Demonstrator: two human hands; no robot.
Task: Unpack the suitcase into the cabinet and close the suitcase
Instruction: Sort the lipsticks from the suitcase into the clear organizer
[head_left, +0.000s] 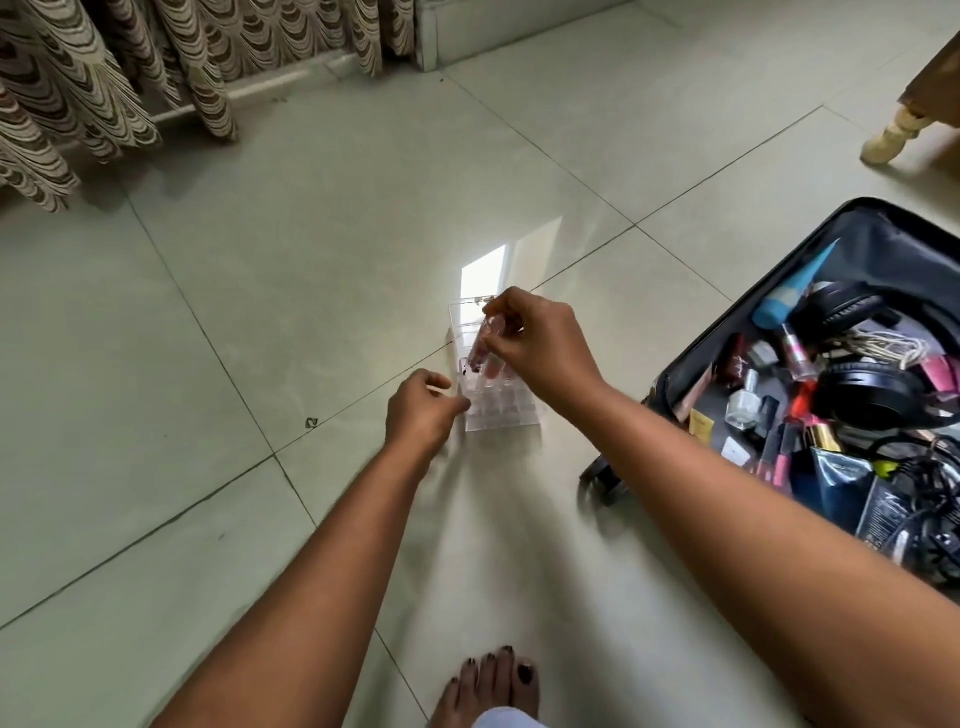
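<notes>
Your right hand (540, 348) is pinching a clear lip-gloss tube (480, 345) over the clear organizer (498, 405) on the floor; your left hand (423, 410), loosely curled, is touching its edge. The suitcase (852, 395) is lying open at right.

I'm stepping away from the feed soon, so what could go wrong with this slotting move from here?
1. The right hand pinches a slim pink-tinted tube tilted above the clear plastic compartment organiser; it may miss its slot.
2. The left hand only touches the organiser's edge, so it could slide on the glossy tiled floor.
3. The open black suitcase is still crowded; loose small bottles could spill.
</notes>
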